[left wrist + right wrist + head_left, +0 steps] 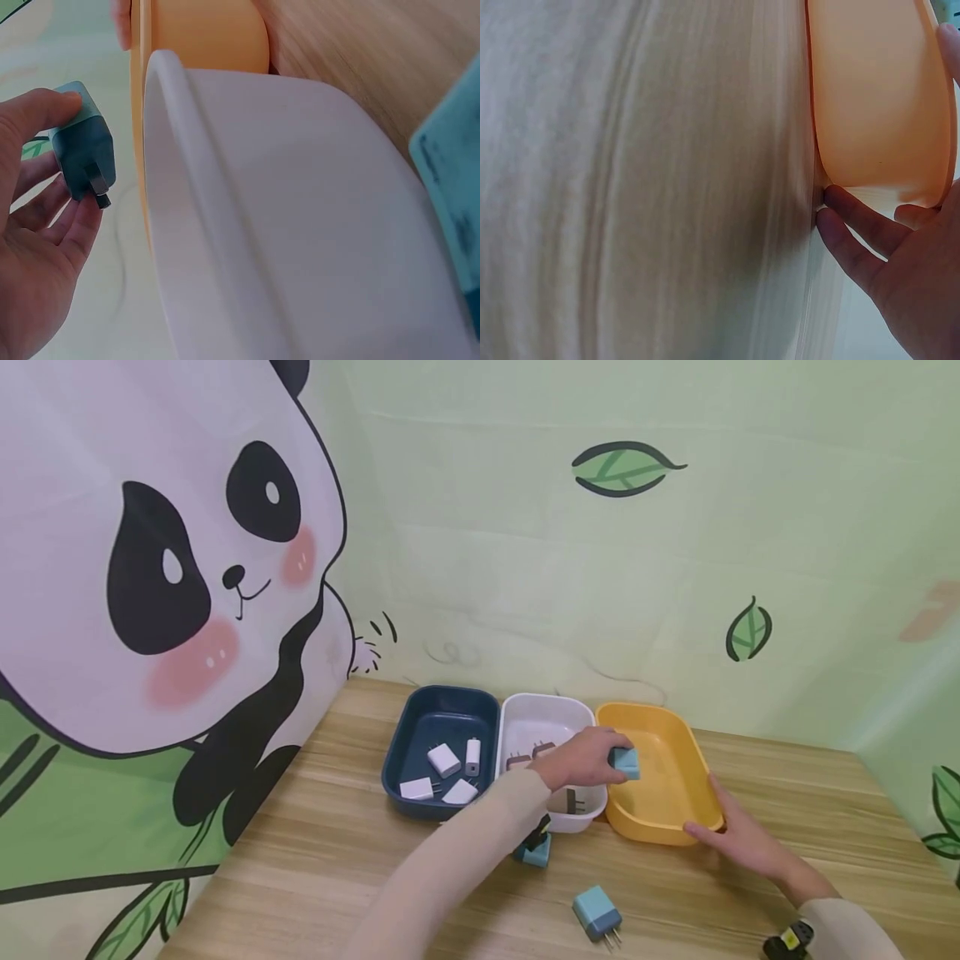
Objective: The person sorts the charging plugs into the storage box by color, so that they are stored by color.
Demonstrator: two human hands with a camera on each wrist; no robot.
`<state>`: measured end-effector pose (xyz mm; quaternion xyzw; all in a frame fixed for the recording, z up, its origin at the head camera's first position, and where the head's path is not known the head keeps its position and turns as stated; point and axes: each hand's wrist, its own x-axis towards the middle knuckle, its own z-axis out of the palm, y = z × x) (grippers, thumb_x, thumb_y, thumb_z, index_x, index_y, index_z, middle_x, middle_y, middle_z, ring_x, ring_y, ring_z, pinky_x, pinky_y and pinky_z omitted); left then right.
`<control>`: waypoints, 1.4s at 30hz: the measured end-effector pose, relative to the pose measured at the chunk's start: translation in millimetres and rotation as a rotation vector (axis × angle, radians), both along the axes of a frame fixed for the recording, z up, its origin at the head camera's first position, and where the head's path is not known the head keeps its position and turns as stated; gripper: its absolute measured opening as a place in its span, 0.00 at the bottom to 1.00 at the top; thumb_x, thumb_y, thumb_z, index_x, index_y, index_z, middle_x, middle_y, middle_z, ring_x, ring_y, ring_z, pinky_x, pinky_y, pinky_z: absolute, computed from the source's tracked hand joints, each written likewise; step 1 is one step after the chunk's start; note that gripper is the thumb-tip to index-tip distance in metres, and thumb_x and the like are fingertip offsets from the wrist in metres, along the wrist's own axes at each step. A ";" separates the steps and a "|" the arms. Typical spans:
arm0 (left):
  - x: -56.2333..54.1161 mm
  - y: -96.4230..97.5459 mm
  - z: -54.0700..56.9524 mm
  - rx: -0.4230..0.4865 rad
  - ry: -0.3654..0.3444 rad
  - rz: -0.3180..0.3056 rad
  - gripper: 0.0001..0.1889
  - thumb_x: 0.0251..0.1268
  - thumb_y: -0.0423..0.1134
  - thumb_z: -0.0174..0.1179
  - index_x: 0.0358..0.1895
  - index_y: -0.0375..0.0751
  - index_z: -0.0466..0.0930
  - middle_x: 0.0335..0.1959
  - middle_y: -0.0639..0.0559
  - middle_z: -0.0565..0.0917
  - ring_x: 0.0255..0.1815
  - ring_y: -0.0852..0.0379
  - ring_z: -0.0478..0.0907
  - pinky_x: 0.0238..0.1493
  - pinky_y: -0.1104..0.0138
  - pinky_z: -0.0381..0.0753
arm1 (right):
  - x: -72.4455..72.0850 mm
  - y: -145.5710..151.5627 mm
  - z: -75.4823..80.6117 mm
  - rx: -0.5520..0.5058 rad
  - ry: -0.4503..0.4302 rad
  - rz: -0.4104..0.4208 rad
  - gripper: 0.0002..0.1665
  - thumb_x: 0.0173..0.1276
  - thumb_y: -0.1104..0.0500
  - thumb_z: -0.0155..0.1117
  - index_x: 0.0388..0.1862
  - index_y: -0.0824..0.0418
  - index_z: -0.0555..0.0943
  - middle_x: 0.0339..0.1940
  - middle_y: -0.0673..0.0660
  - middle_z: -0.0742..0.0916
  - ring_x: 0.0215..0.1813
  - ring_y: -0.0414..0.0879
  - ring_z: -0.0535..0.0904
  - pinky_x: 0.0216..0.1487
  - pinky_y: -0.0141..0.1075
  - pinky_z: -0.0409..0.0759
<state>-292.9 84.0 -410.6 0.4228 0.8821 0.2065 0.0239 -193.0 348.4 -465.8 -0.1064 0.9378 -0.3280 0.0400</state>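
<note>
My left hand [581,760] reaches across the white bin [551,714] and pinches a two-tone blue charger plug [627,763] over the left side of the yellow bin [660,735]. In the left wrist view, the thumb presses the top of this charger plug [84,146], fingers lie underneath, and its metal prongs stick out. My right hand [750,839] holds the yellow bin by its near right corner, thumb at the front and fingers along the right wall. The right wrist view has those fingertips [840,202] low against the yellow bin [885,97].
A dark blue bin [442,714] with several white chargers [444,761] adjoins the white bin, which has brown chargers [573,802] inside. One blue charger [597,912] lies on the wooden table [322,860]; another blue charger [536,852] sits partly behind the left wrist gear.
</note>
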 end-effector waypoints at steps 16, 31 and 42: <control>-2.2 15.7 -7.5 0.009 -0.042 0.032 0.24 0.59 0.46 0.66 0.58 0.44 0.77 0.47 0.54 0.78 0.41 0.64 0.70 0.41 0.79 0.67 | -1.4 2.9 -2.9 -0.007 0.018 0.004 0.58 0.67 0.49 0.61 0.72 0.76 0.34 0.69 0.82 0.51 0.65 0.73 0.58 0.60 0.65 0.57; -6.0 25.8 -13.2 -0.012 -0.059 0.066 0.25 0.59 0.48 0.65 0.59 0.45 0.76 0.48 0.55 0.77 0.41 0.64 0.70 0.42 0.79 0.67 | -1.4 3.3 -2.6 -0.010 0.010 -0.004 0.57 0.67 0.49 0.61 0.72 0.77 0.35 0.69 0.82 0.52 0.65 0.71 0.58 0.61 0.65 0.57; -5.5 30.7 -15.4 -0.032 -0.038 0.076 0.25 0.58 0.48 0.66 0.59 0.46 0.76 0.47 0.56 0.78 0.41 0.65 0.71 0.41 0.79 0.67 | -1.2 4.0 -3.8 -0.023 0.030 0.003 0.57 0.67 0.49 0.61 0.72 0.77 0.36 0.69 0.82 0.53 0.66 0.72 0.57 0.61 0.65 0.56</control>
